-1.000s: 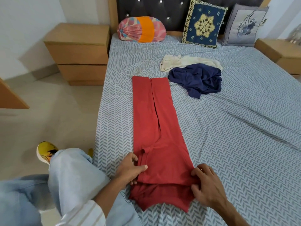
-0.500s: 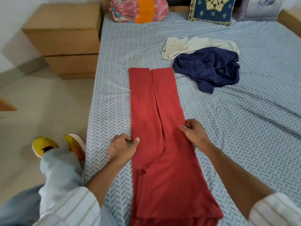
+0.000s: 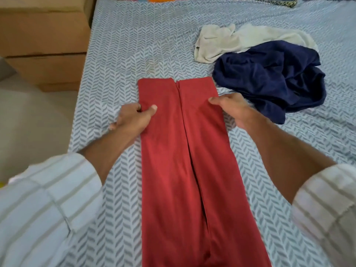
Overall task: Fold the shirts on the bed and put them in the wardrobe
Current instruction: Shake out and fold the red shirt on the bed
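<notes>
Red shirt lies lengthwise on bed, sides folded in. Left hand pinches left edge, right hand grasps right edge, likely for folding the far end over.

I see the red shirt lying folded into a long strip on the patterned bed; my left hand pinches its left edge near the far end; my right hand grips the right edge opposite; far right, 2 crumpled shirts touch, navy shirt overlapping cream shirt.
</notes>
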